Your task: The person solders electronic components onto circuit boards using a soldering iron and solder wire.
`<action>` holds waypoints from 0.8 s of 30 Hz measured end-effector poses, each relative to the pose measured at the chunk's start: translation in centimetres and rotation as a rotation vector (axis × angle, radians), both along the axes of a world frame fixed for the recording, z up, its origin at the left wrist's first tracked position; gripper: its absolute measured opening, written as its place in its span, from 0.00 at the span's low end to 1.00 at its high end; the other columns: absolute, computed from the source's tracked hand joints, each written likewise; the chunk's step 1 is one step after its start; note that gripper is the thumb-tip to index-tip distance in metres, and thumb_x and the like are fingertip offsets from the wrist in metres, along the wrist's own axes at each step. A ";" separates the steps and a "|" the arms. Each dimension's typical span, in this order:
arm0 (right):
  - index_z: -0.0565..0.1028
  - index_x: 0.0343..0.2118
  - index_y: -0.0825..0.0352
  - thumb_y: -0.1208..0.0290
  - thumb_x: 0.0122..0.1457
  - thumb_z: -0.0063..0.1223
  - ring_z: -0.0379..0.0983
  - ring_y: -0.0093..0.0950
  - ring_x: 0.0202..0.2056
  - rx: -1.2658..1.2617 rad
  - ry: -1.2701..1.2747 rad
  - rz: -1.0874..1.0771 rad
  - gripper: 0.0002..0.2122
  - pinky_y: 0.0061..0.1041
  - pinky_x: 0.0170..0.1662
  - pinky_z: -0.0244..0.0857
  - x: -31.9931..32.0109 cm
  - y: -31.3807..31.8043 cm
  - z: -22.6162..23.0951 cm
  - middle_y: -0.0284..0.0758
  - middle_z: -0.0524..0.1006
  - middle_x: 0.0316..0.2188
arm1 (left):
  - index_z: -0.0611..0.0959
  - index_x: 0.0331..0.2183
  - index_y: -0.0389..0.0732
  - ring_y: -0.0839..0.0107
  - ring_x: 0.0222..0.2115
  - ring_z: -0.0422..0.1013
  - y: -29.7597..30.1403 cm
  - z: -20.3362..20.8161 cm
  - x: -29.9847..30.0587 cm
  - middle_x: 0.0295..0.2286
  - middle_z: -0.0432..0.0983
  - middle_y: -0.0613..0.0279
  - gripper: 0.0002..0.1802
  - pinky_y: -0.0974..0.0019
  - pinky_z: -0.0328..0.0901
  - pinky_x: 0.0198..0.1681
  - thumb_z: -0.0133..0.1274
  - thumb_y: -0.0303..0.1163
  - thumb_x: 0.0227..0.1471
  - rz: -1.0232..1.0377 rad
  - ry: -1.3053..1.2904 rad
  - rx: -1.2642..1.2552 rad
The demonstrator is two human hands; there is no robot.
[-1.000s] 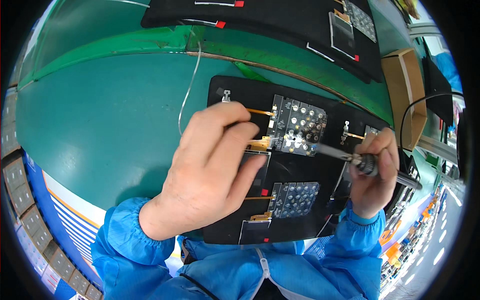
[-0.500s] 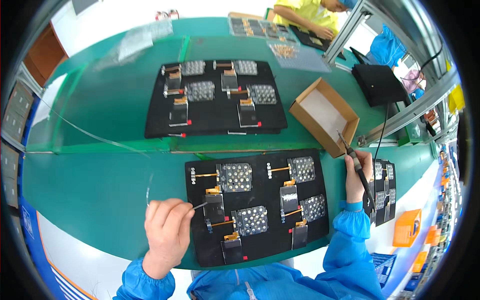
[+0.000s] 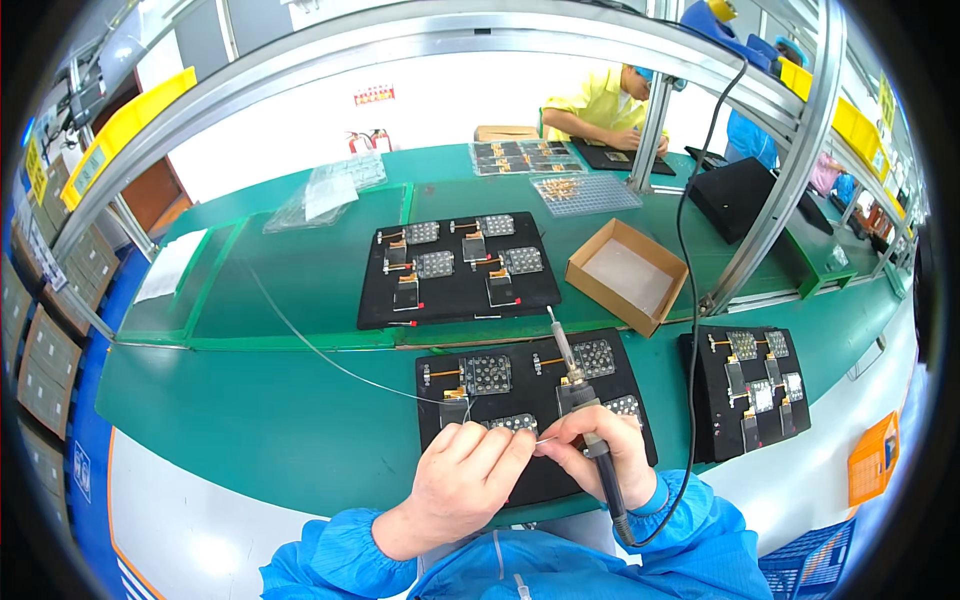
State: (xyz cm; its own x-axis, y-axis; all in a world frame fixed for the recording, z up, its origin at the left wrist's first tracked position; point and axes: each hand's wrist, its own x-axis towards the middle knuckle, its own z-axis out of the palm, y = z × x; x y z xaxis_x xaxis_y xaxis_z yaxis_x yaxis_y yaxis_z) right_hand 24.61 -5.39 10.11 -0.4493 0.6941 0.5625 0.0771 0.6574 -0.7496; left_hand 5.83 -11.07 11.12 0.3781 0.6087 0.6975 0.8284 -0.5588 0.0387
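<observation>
Head view: since the frame half a second back, both hands have come together over the near black pad (image 3: 525,388); then they were well apart, the right one near the cardboard box (image 3: 610,302). Left hand (image 3: 465,475): grip pinched, fingertips on thin pale wire (image 3: 320,345), which trails left across the green worktop (image 3: 250,420). Right hand (image 3: 610,450): grip closed around the soldering iron (image 3: 576,395), tip pointing up and away; thumb and finger meet near the left fingertips, a short pale strand showing between. Circuit boards (image 3: 487,375) lie on the near pad, the lower ones partly hidden by the hands. Another loaded pad (image 3: 450,305) lies beyond.
</observation>
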 end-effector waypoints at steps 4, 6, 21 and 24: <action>0.73 0.32 0.66 0.82 0.52 0.64 0.77 0.23 0.26 -0.105 0.127 0.051 0.09 0.22 0.30 0.70 -0.4 -1.4 -0.3 0.33 0.79 0.25 | 0.81 0.39 0.34 0.70 0.26 0.67 -1.3 1.0 -0.3 0.27 0.71 0.64 0.20 0.68 0.61 0.27 0.56 0.27 0.38 -0.052 0.046 0.005; 0.72 0.33 0.67 0.84 0.54 0.61 0.77 0.22 0.27 -0.172 0.188 0.084 0.09 0.22 0.30 0.71 -0.6 -2.1 -0.3 0.33 0.78 0.25 | 0.81 0.39 0.34 0.70 0.26 0.67 -2.0 1.4 -0.4 0.26 0.69 0.64 0.20 0.69 0.61 0.27 0.56 0.27 0.38 -0.064 0.073 -0.010; 0.66 0.32 0.65 0.86 0.58 0.50 0.70 0.19 0.24 -0.372 0.386 0.055 0.08 0.19 0.28 0.65 3.2 -0.7 0.1 0.30 0.70 0.26 | 0.76 0.27 0.35 0.44 0.29 0.70 -25.0 3.0 -29.4 0.24 0.73 0.45 0.11 0.48 0.61 0.31 0.58 0.32 0.49 1.458 0.371 -0.538; 0.68 0.31 0.66 0.86 0.57 0.51 0.71 0.19 0.24 -0.261 0.170 0.176 0.07 0.20 0.27 0.65 2.1 -1.3 -1.3 0.31 0.71 0.24 | 0.78 0.26 0.36 0.46 0.29 0.72 -33.1 -3.3 -29.6 0.24 0.75 0.47 0.06 0.49 0.64 0.31 0.56 0.29 0.48 1.478 0.138 -0.638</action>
State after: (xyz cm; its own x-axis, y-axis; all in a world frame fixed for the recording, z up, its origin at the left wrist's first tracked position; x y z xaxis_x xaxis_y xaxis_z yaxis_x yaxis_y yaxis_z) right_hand 26.73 -6.68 8.86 -0.4897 0.7446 0.4536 -0.1601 0.4347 -0.8863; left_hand -23.80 -44.21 7.84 -0.7370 0.6414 0.2131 0.6167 0.7672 -0.1761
